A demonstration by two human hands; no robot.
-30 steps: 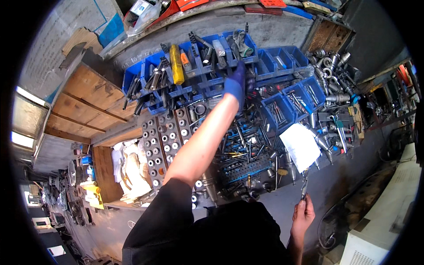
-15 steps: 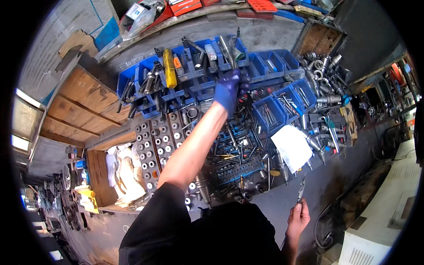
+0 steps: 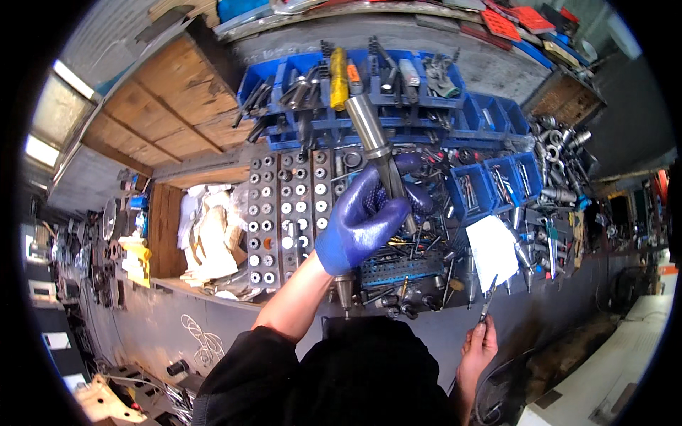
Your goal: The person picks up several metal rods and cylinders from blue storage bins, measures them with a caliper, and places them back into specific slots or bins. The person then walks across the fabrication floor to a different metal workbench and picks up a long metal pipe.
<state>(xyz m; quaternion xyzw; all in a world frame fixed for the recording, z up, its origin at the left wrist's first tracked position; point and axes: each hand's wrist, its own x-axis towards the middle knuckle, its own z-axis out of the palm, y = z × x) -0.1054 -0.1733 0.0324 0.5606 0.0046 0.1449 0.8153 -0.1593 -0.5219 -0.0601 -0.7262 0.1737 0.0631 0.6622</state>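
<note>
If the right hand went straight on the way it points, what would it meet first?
Leading with the slim metal tool it holds, the right hand would likely meet the white sheet first, near its lower edge, though depth is hard to judge.

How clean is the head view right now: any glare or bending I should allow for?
Head view: the top shelf edge bows with the fisheye; the window strip at left is glaringly bright; the white sheet looks washed out; highlights shine on the gloved left hand and its metal tool.
</note>
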